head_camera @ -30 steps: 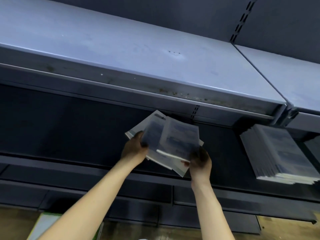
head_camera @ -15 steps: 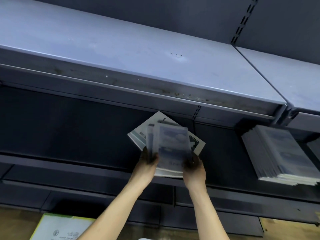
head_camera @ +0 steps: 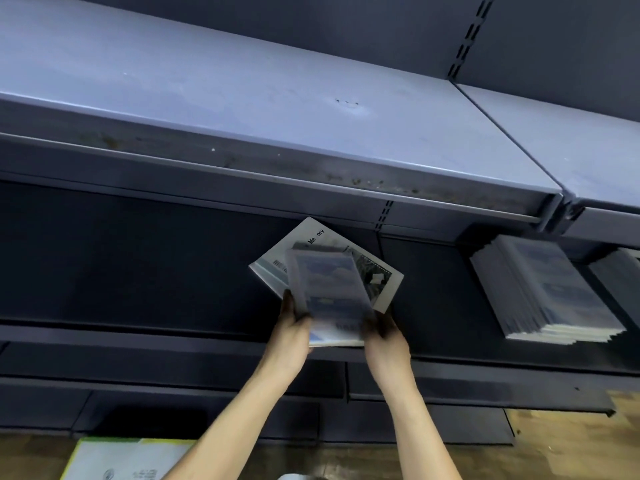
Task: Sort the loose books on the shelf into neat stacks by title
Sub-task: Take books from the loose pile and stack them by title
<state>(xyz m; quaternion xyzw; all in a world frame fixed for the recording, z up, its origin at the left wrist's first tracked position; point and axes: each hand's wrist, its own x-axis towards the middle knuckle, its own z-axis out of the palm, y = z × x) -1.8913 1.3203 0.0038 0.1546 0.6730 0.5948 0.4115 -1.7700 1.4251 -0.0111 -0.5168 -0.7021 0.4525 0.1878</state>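
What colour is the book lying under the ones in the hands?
White book, black lettering, dark picture; head view.

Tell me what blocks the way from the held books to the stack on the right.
Nothing visible does: bare shelf lies between the books, gripped by both hands, and the stack.

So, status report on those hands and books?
Both hands, left and right, gripping blurred book bundle. White book underneath, askew. Neat stack right, apart.

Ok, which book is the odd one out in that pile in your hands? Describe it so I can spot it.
Under the big grey upper shelf, both hands hold a small pile on the middle shelf. The odd book lies at the bottom, turned diagonally: white cover, dark photo, not blue like the books above.
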